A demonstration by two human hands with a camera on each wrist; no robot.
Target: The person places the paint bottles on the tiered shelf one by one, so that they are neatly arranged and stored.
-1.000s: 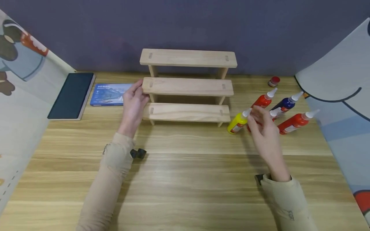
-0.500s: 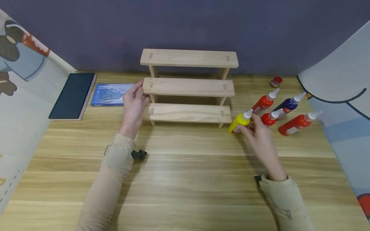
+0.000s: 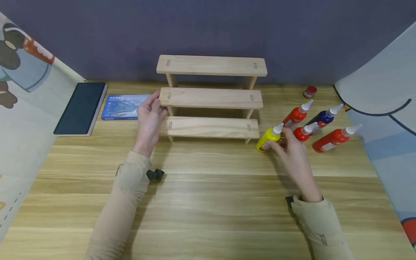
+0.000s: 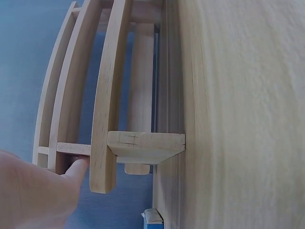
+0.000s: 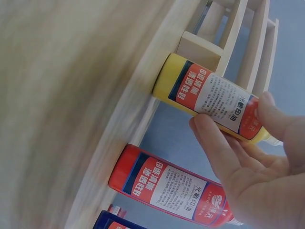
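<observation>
A three-tier wooden shelf point(image 3: 211, 98) stands against the dark back panel. My left hand point(image 3: 150, 117) grips the left end of its middle tier, with the thumb seen close against the wood in the left wrist view. At the shelf's lower right stands a yellow ink bottle point(image 3: 268, 140) with a white nozzle cap. My right hand point(image 3: 294, 155) holds this bottle between thumb and fingers; its label point(image 5: 214, 95) faces the right wrist camera. Just behind the hand is a small-looking red bottle point(image 3: 302, 135), its lower part hidden.
More bottles stand on the right: a red one point(image 3: 295, 116), a dark blue one point(image 3: 321, 119) and another red one point(image 3: 331, 141). A small red-lidded jar point(image 3: 310, 91) sits behind them. On the left lie a dark book point(image 3: 81, 108) and a blue box point(image 3: 123, 108).
My right hand has moved left and down from among the bottles' nozzles and taken hold of the yellow bottle. The left hand keeps its grip on the shelf.
</observation>
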